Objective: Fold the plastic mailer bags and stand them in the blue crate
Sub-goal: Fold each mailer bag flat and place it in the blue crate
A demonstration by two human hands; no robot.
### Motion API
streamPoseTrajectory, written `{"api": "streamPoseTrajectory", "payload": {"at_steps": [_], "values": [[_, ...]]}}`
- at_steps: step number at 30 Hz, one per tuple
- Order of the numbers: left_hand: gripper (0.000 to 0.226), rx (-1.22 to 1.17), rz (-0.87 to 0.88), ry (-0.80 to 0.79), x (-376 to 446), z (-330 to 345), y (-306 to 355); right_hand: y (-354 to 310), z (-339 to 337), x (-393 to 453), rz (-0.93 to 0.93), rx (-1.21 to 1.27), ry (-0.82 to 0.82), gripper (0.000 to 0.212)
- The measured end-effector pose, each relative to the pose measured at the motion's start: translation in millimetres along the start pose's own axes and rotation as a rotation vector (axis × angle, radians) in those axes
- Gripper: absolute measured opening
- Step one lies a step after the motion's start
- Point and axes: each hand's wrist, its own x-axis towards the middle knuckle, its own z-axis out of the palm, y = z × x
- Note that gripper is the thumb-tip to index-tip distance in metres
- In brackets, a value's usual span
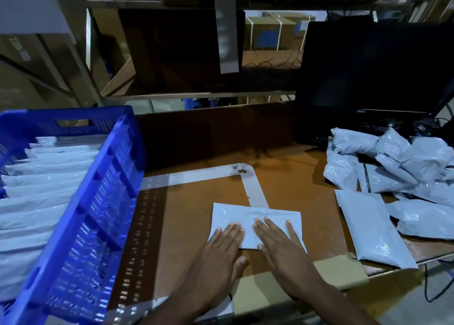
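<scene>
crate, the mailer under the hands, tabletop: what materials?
Blue perforated crate: looks like rigid moulded plastic, given its ribs and vent slots. Pale grey folded mailer bag under both flat hands: thin glossy plastic film, with sheen and creases. Brown tabletop: matte, probably laminated board.

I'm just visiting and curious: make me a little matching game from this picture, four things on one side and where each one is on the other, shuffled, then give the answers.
Things:
1. blue crate
2. folded mailer bag
3. heap of unfolded bags
4. dark monitor

Places:
A. right side of the table, loosely piled
B. under both flat hands, near edge of the table
C. back right, behind the heap
D. left side, holding a row of standing bags

Pairs: 1-D, 2-B, 3-A, 4-C
</scene>
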Motion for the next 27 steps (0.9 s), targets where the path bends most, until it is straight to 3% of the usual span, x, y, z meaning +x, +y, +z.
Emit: {"api": "streamPoseTrajectory", "payload": {"at_steps": [3, 8, 12, 17, 20, 22, 27], "values": [[0.071, 0.037, -0.019, 0.012, 5, 2, -3, -2, 3, 1, 0.022, 0.025, -0.008, 0.05], [0.076, -0.015, -0.015, 0.013, -6, 2, 4, 2, 6, -5, 0.011, 0.079, -0.059, 0.053], [0.058, -0.033, -0.087, 0.127, 13, -33, 9, 2, -11, 7, 0.044, 0.236, -0.062, 0.069], [0.057, -0.044, -0.198, 0.099, 46, -47, 13, -6, -17, 27, 0.134, 0.256, 0.126, 0.055], [0.064, 0.07, -0.138, 0.014, 47, -20, 5, -8, -4, 36, 0.129, 0.13, 0.015, 0.064], [0.075, 0.094, -0.138, 0.048, 38, -9, 4, -10, 2, 33, 0.144, 0.087, -0.07, 0.068], [0.064, 0.056, -0.154, 0.104, 35, -7, 2, -6, 7, 24, 0.161, 0.085, -0.054, 0.066]]}}
